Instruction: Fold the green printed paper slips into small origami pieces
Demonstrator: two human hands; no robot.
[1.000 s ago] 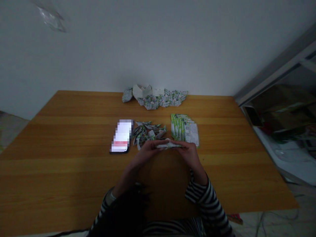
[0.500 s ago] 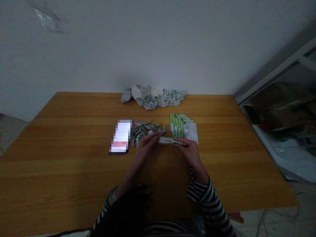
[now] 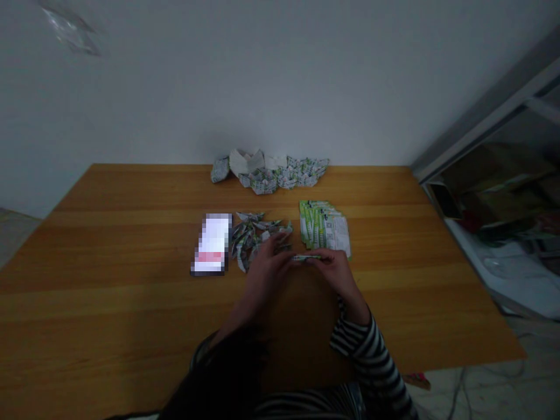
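A narrow folded strip of printed paper (image 3: pixel 305 257) is held level above the table, its thin edge toward me. My right hand (image 3: pixel 336 271) pinches its right end between thumb and fingers. At the left end, the thumb and a finger of my left hand (image 3: pixel 265 268) close on the strip, while another finger extends over the pile beyond. That pile of folded paper pieces (image 3: pixel 247 233), grey-white with green print, lies just past my left hand, which partly hides it. Fanned green-and-white printed sheets (image 3: pixel 324 226) lie beyond my right hand.
A phone with a lit, blurred screen (image 3: pixel 213 242) lies left of the pile. Against the wall stand joined folded-paper pieces (image 3: pixel 280 175) and a crumpled white paper (image 3: pixel 247 161). A cluttered shelf (image 3: pixel 494 192) is off the table's right side.
My left hand has shifted right and nearer to me, its fingers now at the strip's left end. The strip has turned from showing its broad face to its thin edge.
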